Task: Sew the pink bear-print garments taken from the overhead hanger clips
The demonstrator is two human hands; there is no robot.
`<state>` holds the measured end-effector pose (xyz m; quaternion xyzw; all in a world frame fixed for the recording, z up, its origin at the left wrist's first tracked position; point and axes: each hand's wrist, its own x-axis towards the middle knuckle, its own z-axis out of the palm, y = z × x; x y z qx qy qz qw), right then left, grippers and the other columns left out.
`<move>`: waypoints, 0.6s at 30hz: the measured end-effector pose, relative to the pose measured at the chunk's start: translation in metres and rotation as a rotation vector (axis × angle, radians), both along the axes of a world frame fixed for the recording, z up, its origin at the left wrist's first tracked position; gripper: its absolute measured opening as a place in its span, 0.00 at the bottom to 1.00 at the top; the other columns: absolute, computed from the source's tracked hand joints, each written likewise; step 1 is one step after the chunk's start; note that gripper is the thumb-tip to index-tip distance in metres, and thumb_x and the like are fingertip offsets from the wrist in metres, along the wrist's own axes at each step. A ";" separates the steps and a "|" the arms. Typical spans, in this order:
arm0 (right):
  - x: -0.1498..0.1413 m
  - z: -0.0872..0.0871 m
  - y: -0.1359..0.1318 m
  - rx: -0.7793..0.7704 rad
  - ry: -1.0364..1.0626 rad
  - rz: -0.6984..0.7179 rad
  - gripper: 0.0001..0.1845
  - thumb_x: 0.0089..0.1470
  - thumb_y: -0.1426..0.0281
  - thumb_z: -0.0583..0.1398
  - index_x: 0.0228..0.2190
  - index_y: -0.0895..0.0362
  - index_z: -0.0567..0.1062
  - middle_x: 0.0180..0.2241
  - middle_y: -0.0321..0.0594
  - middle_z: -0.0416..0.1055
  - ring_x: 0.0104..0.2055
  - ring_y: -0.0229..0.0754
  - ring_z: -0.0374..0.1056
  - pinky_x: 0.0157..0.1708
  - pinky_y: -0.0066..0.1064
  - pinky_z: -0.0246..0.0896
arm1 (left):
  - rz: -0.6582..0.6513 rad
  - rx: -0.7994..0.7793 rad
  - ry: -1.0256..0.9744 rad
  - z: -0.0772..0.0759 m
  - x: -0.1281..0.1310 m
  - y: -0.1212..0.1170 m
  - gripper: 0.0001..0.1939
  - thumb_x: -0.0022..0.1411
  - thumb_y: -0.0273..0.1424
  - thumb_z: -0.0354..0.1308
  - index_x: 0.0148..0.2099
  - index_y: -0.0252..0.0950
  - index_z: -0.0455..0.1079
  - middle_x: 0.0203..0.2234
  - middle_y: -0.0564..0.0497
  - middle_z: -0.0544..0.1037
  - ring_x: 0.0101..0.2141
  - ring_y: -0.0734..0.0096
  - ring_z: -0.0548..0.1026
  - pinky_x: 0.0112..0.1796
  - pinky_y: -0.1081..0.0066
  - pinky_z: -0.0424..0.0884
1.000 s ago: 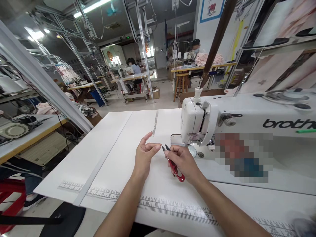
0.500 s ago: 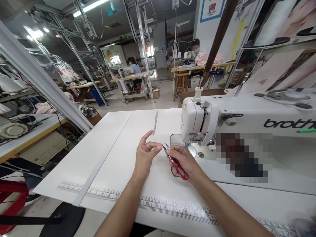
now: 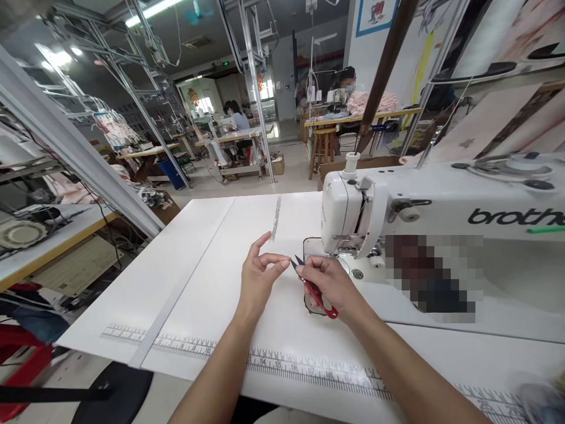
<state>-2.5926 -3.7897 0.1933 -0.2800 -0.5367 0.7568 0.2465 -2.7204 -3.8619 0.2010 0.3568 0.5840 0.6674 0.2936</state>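
My right hand (image 3: 329,281) is closed around red-handled thread snips (image 3: 318,299), their two dark blades parted and pointing up and left. Just left of the blade tips, my left hand (image 3: 260,274) pinches thumb against index finger, with the other fingers raised. Whatever sits in that pinch is too small to make out. Both hands are above the white sewing table (image 3: 212,282), left of the needle area of a white sewing machine (image 3: 348,212).
A printed ruler strip (image 3: 291,371) runs along the table's front edge. Thread cones (image 3: 485,41) stand at upper right. A metal post (image 3: 83,123) rises at left. Co-workers sit at other machines further back, near a pile of pink fabric (image 3: 371,104).
The view has shifted very slightly. Both hands hold nearly the same pose, with the snips still beside the left fingertips.
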 end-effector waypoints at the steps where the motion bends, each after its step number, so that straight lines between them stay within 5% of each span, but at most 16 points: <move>1: 0.000 0.000 0.000 0.015 -0.011 -0.002 0.17 0.44 0.62 0.61 0.16 0.56 0.61 0.09 0.28 0.62 0.08 0.32 0.56 0.06 0.20 0.46 | 0.002 -0.002 0.010 0.000 0.000 0.000 0.35 0.49 0.30 0.67 0.58 0.39 0.58 0.25 0.55 0.79 0.35 0.72 0.75 0.50 0.65 0.61; 18: 0.005 0.009 0.002 -0.050 -0.033 0.033 0.17 0.41 0.61 0.61 0.15 0.56 0.61 0.10 0.29 0.63 0.07 0.31 0.55 0.06 0.19 0.44 | -0.044 -0.049 -0.049 -0.001 -0.004 -0.001 0.35 0.46 0.30 0.68 0.57 0.36 0.60 0.26 0.53 0.80 0.34 0.72 0.75 0.45 0.70 0.66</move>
